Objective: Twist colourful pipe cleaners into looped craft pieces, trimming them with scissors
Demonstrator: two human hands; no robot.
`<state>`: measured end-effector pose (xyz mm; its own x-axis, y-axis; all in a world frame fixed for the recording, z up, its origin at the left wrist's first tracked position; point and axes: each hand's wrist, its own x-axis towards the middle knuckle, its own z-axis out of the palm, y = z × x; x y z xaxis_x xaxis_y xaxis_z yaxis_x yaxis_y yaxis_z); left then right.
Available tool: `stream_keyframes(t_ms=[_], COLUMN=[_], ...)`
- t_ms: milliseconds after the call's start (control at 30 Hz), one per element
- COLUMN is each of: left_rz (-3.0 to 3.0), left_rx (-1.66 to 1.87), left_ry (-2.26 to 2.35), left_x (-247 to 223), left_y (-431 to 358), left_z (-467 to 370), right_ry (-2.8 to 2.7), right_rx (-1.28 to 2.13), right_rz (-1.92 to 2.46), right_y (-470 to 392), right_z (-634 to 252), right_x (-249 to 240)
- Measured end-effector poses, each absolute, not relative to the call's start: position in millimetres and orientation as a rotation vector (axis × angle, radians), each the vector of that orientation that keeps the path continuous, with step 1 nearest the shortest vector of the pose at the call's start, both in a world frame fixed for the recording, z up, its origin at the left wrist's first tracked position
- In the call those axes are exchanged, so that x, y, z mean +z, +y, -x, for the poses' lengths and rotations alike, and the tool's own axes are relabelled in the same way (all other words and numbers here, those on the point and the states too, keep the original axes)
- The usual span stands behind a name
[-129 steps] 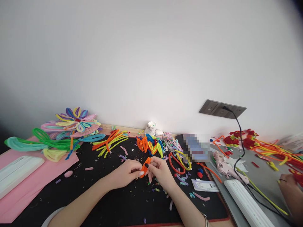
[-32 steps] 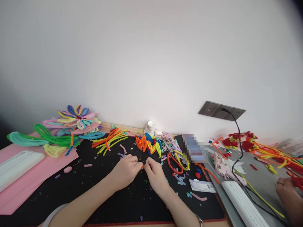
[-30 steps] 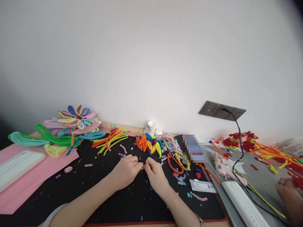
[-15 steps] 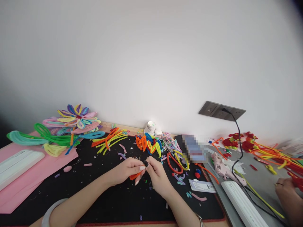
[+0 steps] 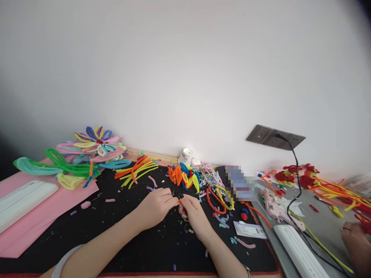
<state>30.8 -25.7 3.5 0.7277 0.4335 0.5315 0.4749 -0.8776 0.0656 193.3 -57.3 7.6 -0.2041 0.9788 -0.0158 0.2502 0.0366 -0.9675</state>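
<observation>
My left hand (image 5: 156,206) and my right hand (image 5: 193,216) meet fingertip to fingertip over the black mat (image 5: 139,251). A scrap of orange pipe cleaner (image 5: 179,201) shows between them; the rest is hidden by my fingers. Both hands are closed in a pinch on it, the left with its back turned up and the right with its thumb on top. Just beyond lie bent pipe cleaner loops in orange (image 5: 175,175), blue and yellow. Loose orange and yellow pipe cleaners (image 5: 136,172) lie behind my left hand.
A pipe cleaner flower (image 5: 99,142) and pink paper (image 5: 66,200) are at left. A paper cup (image 5: 186,156) stands by the wall. To the right are a glue gun (image 5: 278,210), a white bar (image 5: 298,251), a black cord (image 5: 298,173) and another person's hand (image 5: 355,243).
My left hand has turned over, its fingers curling in, so the orange piece that showed beneath it is now mostly covered. My right hand stays pinched. The view has shifted slightly.
</observation>
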Motion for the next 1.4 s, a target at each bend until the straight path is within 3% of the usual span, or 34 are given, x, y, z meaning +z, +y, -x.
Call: stream_keyframes(t_ms=[100,233,567,900,1067,1400], left_rz=[2.758,2.714,3.104,4.039,3.764,3.437], left_rx=[-0.826,-0.834,-0.972,-1.134,-1.212,-0.986], left_ry=[-0.697,-0.694,-0.847,-1.342,-1.351,-1.053], left_x=[3.5,4.1,11.6,21.0,18.5,12.5], left_y=[-26.3,-27.1,-31.6,-31.9,-32.1,-30.6], left_z=[-31.8,-32.9,-33.5,-31.5,-33.0,-30.6], right_ry=[-1.266,-1.176,-1.366,-1.796,-1.762,-1.839], right_rx=[1.517,1.589,1.448,1.123,1.123,1.137], right_rz=[1.285,1.217,1.063,1.110,1.220,1.251], right_y=[-58.5,-58.8,-60.4,-66.0,-62.9,-61.6], right_z=[-192.7,-193.4,-196.5,-206.7,-206.3,-208.3], right_x=[12.9,15.1,15.6,27.9,26.9,33.1])
